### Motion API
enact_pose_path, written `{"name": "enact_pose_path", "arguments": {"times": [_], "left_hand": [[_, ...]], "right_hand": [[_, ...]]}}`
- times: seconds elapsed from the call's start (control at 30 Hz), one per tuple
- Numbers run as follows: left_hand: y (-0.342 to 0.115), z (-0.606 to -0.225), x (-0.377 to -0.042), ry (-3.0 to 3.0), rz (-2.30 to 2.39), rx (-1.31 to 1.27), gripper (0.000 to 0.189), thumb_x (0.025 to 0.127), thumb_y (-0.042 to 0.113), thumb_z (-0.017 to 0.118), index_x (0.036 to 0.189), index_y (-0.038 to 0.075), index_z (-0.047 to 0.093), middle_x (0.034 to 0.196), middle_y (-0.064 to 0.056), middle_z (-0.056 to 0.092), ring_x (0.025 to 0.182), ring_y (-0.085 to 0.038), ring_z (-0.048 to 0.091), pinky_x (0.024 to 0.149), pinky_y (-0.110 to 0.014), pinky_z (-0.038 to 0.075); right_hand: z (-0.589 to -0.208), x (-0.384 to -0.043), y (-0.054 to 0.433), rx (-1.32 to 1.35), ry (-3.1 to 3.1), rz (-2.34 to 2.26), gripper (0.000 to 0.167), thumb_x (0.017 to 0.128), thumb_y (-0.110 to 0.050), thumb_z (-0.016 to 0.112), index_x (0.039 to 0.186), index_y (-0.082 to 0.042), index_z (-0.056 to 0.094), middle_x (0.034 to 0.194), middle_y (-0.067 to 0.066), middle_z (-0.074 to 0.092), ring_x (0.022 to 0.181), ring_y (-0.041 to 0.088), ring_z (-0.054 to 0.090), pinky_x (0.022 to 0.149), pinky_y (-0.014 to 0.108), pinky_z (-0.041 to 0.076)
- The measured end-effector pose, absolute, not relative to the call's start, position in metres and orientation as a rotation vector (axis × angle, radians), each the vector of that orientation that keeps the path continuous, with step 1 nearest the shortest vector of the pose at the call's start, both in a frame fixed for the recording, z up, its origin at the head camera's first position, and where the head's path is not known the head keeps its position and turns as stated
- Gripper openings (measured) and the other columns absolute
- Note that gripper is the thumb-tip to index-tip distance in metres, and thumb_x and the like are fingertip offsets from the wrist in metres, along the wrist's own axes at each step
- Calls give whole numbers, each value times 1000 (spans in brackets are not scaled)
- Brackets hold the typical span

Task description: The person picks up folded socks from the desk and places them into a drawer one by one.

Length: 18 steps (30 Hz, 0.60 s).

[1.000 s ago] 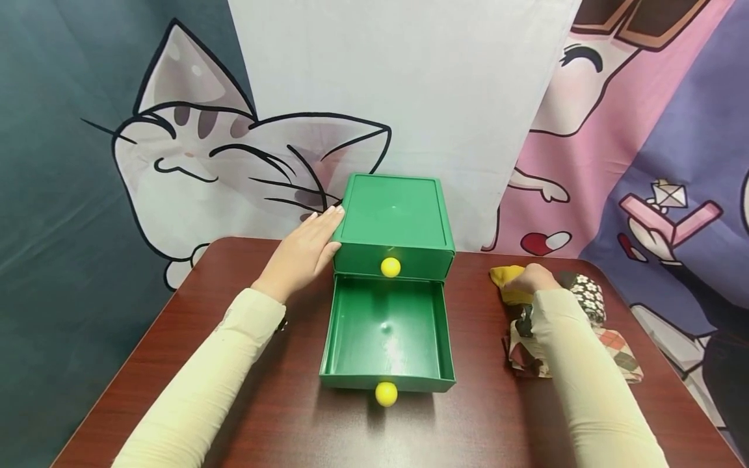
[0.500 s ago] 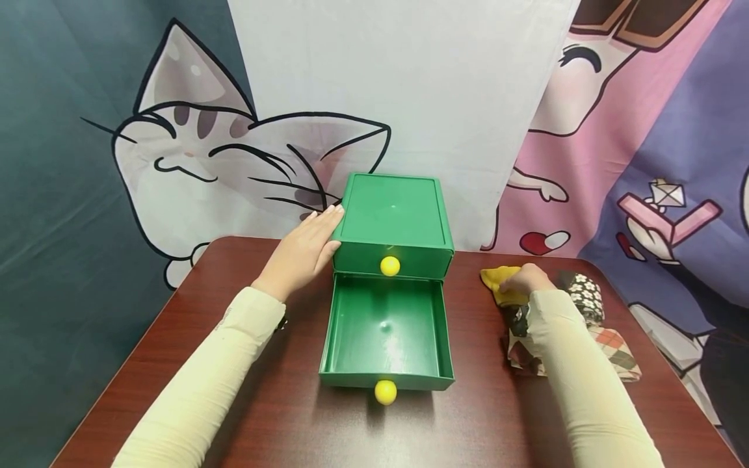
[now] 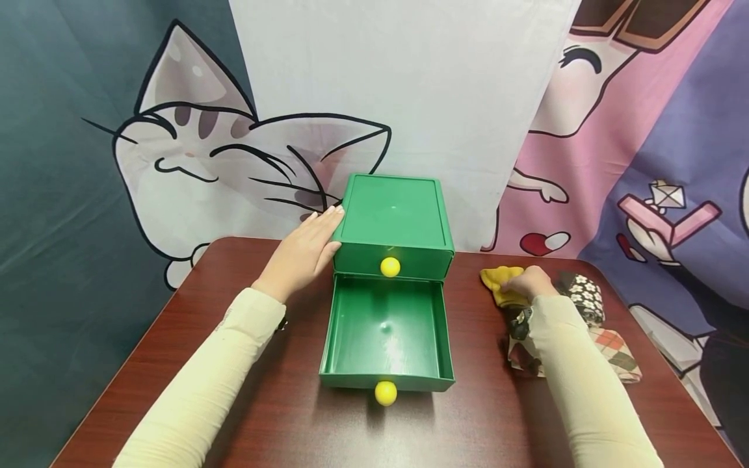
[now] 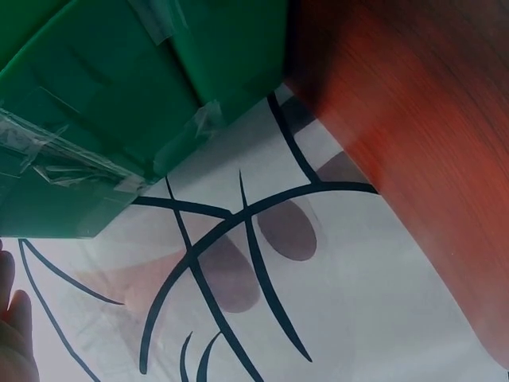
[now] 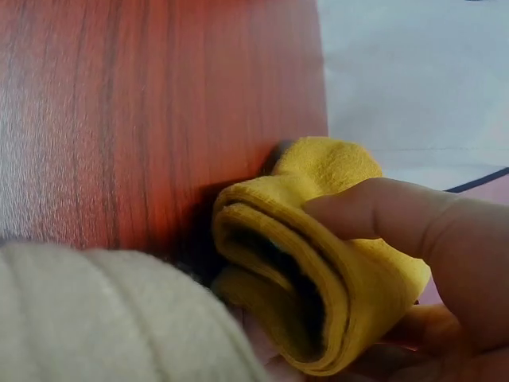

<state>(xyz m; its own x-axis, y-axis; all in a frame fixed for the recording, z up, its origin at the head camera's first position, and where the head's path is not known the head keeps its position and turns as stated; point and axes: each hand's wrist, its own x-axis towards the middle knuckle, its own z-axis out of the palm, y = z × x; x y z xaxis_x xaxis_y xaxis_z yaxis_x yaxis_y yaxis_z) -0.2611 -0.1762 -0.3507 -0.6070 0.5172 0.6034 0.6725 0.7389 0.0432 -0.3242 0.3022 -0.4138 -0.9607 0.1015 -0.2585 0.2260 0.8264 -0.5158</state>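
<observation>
My left hand lies with straight fingers against the left side of a green two-drawer cabinet. Part of that hand shows at the left edge of the left wrist view, beside the taped green cabinet wall. The lower drawer is pulled out, with nothing inside; the upper one is closed. To the cabinet's right, my right hand pinches a folded yellow sock low over the table. In the right wrist view the thumb presses on top of the sock, and its folded layers face the camera.
Near the right forearm lie a dark bundle with white flowers, a checked folded cloth bundle and a small dark bundle. Yellow ball knobs stick out from the drawers. A printed cloth backdrop hangs behind the table.
The yellow sock has shifted slightly left with the right hand over the first half second, then barely moved. The left hand, cabinet and drawers look the same.
</observation>
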Motion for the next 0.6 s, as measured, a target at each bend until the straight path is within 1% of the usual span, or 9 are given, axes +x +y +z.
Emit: {"name": "enact_pose_path", "arguments": {"times": [0.13,0.3,0.47,0.6], "left_hand": [[-176,-350,-260,-2367,-359,-896,56,103,17,56,152,-5,41,155,-19,45,145,-31,40,124,-45,26],[-176,-351,-261,-2356,-354,-899,56,102,16,56,151,-6,41,155,-19,45,145,-32,40,124,-45,26],[-176,-352,-262,-2356,-360,-901,56,103,16,56,152,-6,40,154,-19,45,145,-32,41,124,-44,26],[-176,-353,-263,-2360,-361,-897,56,103,16,55,152,-6,40,155,-19,44,145,-33,41,124,-44,25]], "right_hand": [[-411,-320,302,250,2767,-888,56,79,-26,79,105,17,56,89,18,54,81,29,55,64,30,50],[-406,-313,296,235,2741,-1019,49,79,-22,79,102,13,55,88,16,54,76,25,57,59,27,53],[-397,-302,287,162,2742,-1089,43,83,-21,77,101,12,58,81,10,57,68,17,58,57,24,53],[-389,-293,278,111,2712,-1159,44,87,-23,75,107,14,60,79,7,61,67,13,58,59,24,53]]}}
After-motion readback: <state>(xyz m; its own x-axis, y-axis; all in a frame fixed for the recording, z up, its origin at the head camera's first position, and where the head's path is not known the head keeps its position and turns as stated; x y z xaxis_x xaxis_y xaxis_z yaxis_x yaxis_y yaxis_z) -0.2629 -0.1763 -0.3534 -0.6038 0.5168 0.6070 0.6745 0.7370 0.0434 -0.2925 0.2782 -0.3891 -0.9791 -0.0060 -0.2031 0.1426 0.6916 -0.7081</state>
